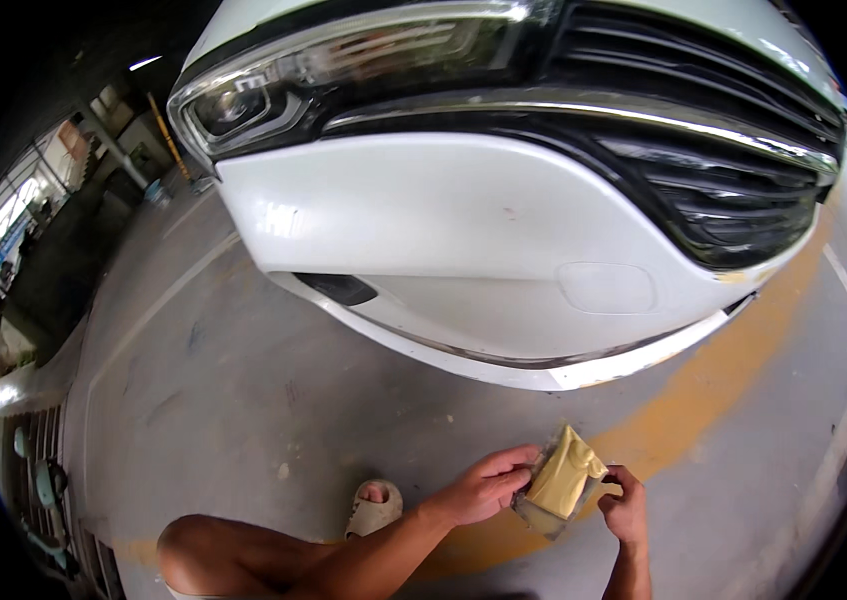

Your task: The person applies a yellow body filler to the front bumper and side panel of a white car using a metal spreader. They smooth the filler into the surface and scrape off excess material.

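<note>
My left hand [488, 486] and right hand [625, 505] grip opposite edges of a gold packet [563, 482], white car bumper [413, 205] beyond both.

My left hand [488, 485] and right hand [626, 505] are bare, and so are both my forearms [378, 556], as far down as they show. My bent leg is bare too, with a broad, rounded knee [188, 545]. On one foot I wear a chunky slip-on sandal [367, 519], cream to beige, smooth and thick-edged, its open front showing my toes [374, 491]. Under my thigh runs a thin pale strip of cloth [181, 595], too little to tell which garment.
</note>
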A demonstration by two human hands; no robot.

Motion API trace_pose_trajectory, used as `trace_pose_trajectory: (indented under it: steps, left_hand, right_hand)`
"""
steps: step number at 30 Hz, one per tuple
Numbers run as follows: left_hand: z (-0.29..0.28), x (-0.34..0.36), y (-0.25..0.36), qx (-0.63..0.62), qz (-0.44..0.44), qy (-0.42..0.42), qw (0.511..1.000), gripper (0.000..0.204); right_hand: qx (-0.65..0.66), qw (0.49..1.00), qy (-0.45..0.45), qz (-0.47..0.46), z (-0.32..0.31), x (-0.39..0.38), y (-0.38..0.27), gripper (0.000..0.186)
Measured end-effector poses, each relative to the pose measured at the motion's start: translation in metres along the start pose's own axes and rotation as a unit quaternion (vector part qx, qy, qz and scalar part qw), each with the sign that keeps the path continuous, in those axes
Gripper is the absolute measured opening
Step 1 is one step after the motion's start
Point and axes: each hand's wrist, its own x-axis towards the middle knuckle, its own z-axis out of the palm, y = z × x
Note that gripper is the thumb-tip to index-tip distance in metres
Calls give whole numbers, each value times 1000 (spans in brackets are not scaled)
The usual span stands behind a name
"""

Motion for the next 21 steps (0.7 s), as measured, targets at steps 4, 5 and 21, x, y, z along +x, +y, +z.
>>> trace_pose_trajectory:
  steps: [4,5,21]
  left_hand:
    - [9,-8,14,-17,1,-10,1000,33]
    - [11,-10,16,-21,9,-8,1000,33]
    - [14,-17,32,-18,-63,-75,995,34]
  right_hand:
    - [3,998,32,47,3,4,0,36]
    - [0,999,39,2,4,3,2,35]
    - [-25,969,230,90,19,-66,-9,34]
